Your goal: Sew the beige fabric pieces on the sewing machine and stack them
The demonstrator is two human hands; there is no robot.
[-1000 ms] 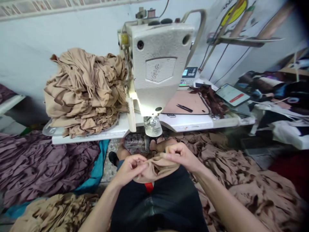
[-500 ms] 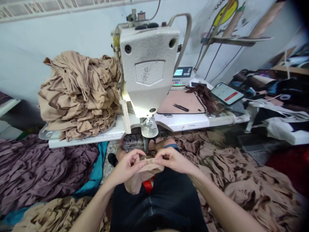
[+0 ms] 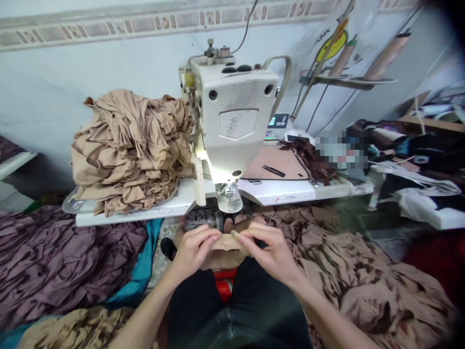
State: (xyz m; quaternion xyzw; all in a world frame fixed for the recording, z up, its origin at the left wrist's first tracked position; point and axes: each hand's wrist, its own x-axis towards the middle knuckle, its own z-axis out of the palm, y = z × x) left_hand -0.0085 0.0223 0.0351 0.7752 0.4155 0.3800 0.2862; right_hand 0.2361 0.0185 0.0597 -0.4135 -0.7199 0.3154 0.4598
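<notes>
Between my two hands a piece of beige fabric (image 3: 225,242) is stretched along its edge, above my lap. My left hand (image 3: 196,247) pinches one end between thumb and fingers. At the other end my right hand (image 3: 263,245) pinches the edge the same way. The rest of the fabric hangs below the fingers, partly hidden by them. Just beyond my hands stands a white sewing machine (image 3: 238,131), its lamp lit over the needle area and its rounded sewing bed (image 3: 229,199) jutting toward me.
On the white table (image 3: 290,192) lie thread snips (image 3: 273,170). A heap of beige fabric (image 3: 131,145) rises left of the machine. Purple fabric (image 3: 47,261) is piled at lower left, brownish fabric (image 3: 363,286) at lower right. Thread cones (image 3: 387,58) stand at upper right.
My hands have turned and shifted slightly to the right, pulling the fabric edge straighter between them. The hanging part has moved from the left to beneath the hands. The view has tilted upward.
</notes>
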